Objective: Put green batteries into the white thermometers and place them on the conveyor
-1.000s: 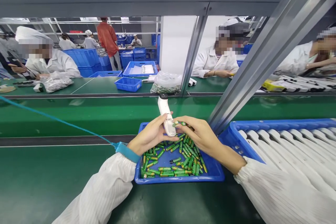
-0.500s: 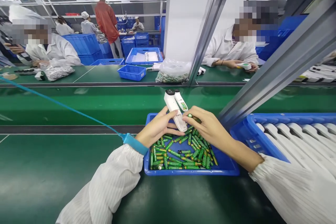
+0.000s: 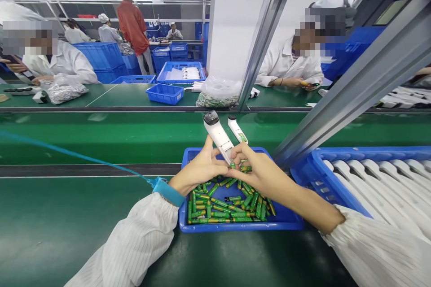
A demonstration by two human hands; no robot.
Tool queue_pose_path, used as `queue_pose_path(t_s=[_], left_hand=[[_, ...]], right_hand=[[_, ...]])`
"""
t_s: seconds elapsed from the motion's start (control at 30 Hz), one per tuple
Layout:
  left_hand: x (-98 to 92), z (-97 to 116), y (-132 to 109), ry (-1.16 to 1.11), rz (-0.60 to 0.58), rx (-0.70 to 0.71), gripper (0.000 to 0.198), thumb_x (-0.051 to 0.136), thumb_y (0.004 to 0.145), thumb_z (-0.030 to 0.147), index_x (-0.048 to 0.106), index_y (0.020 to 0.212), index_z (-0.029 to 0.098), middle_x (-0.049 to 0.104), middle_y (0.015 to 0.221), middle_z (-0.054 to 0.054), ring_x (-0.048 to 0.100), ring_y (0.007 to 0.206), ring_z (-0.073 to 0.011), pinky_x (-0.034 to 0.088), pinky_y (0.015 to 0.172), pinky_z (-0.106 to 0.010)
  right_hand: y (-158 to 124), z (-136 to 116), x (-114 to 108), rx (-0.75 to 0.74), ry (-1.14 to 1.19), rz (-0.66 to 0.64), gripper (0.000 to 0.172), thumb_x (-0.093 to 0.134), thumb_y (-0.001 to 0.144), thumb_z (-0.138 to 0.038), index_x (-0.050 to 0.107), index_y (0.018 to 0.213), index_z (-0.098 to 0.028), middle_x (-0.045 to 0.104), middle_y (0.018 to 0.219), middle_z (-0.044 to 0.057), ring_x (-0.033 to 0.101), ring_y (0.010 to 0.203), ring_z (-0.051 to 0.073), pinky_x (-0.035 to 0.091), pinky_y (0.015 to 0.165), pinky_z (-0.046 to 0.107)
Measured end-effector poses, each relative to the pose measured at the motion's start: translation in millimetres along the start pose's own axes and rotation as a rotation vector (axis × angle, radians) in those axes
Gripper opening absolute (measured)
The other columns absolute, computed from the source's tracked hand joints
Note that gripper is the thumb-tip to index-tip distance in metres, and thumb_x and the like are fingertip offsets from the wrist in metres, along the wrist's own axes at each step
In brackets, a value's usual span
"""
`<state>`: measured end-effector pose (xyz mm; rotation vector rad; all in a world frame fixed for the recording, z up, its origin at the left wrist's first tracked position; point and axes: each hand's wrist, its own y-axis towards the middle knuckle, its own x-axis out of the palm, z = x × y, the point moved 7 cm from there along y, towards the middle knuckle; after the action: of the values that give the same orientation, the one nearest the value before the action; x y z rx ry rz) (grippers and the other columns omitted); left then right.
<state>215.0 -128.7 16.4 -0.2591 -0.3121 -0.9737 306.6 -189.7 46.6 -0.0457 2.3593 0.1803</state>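
Note:
My left hand (image 3: 202,167) is closed around a white infrared thermometer (image 3: 218,133), tilted with its black two-lens head away from me. Its battery compartment is uncovered and faces up. My right hand (image 3: 261,168) pinches a green battery (image 3: 232,166) at the lower end of the thermometer, its fingers touching the casing. Part of that battery is hidden by the fingers. Below both hands sits a blue tray (image 3: 242,226) of loose green batteries (image 3: 220,208). Just beyond them a second white thermometer (image 3: 237,129) lies on the green belt, green batteries showing in its compartment.
A blue crate (image 3: 313,166) of white thermometer bodies (image 3: 373,188) stands at my right. A slanted metal post (image 3: 336,85) rises beside it. My left wrist wears a blue strap (image 3: 168,192) with a cord. Across the belt, co-workers (image 3: 289,60) sit near a small blue bin (image 3: 164,93).
The right hand has brought the battery down to the thermometer's lower end. The thermometer has turned so its lenses show more toward me. The view has shifted slightly.

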Motion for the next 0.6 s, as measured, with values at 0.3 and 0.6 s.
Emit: queue_pose_path(t_s=[0.3,0.6], left_hand=[[6.6,-11.3,-0.2,0.109,-0.125,-0.039,0.113,0.079,0.06,0.003,0.014,0.147,0.036,0.054,0.131,-0.015,0.069,0.081,-0.0182,0.055,0.066,-0.03],[11.3,-5.1,-2.6,0.263,-0.039,0.033,0.091,0.084,0.062,0.011,0.029,0.132,0.027,0.061,0.12,-0.012,0.071,0.086,-0.0235,0.059,0.072,-0.036]], right_hand=[[-0.2,2.3,-12.6,0.139,-0.102,0.039,0.026,0.063,0.086,-0.044,0.046,0.09,-0.025,0.063,0.07,-0.004,0.06,0.061,0.018,0.038,0.057,0.027],[2.2,7.9,-10.3,0.243,-0.263,0.032,0.034,0.068,0.084,-0.04,0.037,0.088,-0.025,0.068,0.069,-0.003,0.064,0.063,0.022,0.033,0.052,0.027]])
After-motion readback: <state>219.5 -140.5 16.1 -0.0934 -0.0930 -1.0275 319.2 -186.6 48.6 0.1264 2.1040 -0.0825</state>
